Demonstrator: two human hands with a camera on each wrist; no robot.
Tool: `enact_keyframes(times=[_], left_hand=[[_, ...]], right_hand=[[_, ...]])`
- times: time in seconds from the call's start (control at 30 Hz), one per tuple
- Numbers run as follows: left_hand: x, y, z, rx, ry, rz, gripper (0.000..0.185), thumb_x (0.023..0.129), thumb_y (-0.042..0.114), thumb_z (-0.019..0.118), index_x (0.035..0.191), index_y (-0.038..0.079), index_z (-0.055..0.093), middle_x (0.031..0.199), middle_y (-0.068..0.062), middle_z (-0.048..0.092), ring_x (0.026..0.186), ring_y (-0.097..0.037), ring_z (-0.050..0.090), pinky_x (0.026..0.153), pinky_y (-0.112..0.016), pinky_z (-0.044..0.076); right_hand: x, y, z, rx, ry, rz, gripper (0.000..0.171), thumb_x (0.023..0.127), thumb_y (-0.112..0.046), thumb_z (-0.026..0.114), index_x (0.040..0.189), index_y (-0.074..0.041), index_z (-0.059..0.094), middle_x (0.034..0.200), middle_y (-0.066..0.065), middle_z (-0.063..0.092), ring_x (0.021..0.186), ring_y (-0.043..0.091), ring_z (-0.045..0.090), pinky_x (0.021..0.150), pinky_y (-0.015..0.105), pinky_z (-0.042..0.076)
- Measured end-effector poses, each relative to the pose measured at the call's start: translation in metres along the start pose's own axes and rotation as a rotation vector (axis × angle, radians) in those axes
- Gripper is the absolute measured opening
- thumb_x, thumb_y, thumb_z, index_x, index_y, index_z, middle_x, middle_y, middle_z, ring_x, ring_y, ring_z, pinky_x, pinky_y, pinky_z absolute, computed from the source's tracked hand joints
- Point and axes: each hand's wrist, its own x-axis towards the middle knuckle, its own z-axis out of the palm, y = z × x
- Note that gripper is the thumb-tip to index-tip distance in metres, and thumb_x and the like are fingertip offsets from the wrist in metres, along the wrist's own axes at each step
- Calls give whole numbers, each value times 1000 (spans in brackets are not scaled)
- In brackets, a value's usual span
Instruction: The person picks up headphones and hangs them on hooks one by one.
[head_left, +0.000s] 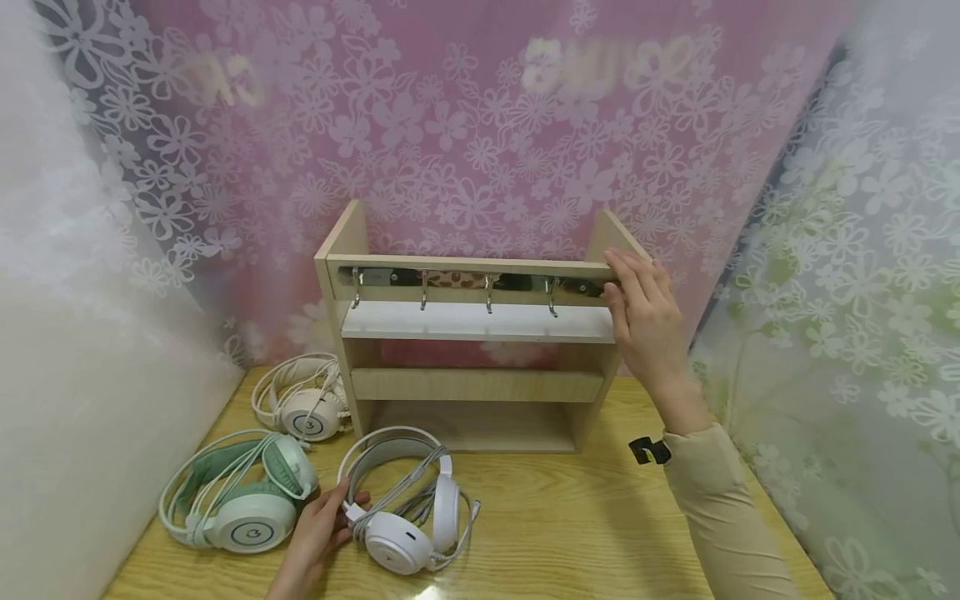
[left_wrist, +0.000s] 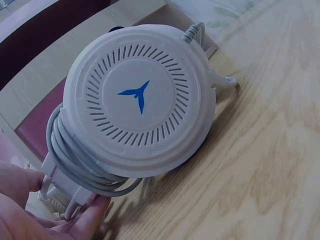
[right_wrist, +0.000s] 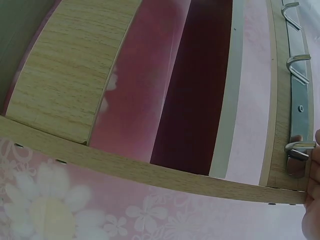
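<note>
The left hand point(head_left: 318, 533) grips the white headset point(head_left: 405, 508) by the lower end of its band, where the cable is coiled, as it lies on the wooden table point(head_left: 570, 533) before the wooden rack point(head_left: 472, 333). The right hand point(head_left: 645, 317), fingers straight, rests against the rack's right end beside the hook rail point(head_left: 457, 279), seemingly steadying it. No hook carries anything; two mint-and-white headsets point(head_left: 240, 500) lie to the left.

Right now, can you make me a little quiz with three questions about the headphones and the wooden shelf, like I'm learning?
1. True or false: the left hand holds the white headset.
2. How many headsets lie on the table? A) two B) three C) five
3. Fill in: the right hand rests on the right end of the wooden ____.

Key: 1 true. 2 B: the white one, a green headset and a cream headset. 3 shelf, by its row of metal hooks.
</note>
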Motion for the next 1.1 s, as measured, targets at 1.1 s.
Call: enact_keyframes(times=[1.1], left_hand=[[-3,5,5,-41,-11,37,63,111,39,38,144,-15,38,120,-16,72,95,-10,72,76,-22,58]], right_hand=[[-2,2,7,-6,63,12,38,103,-7,56,141,-5,58,139,13,61,132,37,51,125,48,24]])
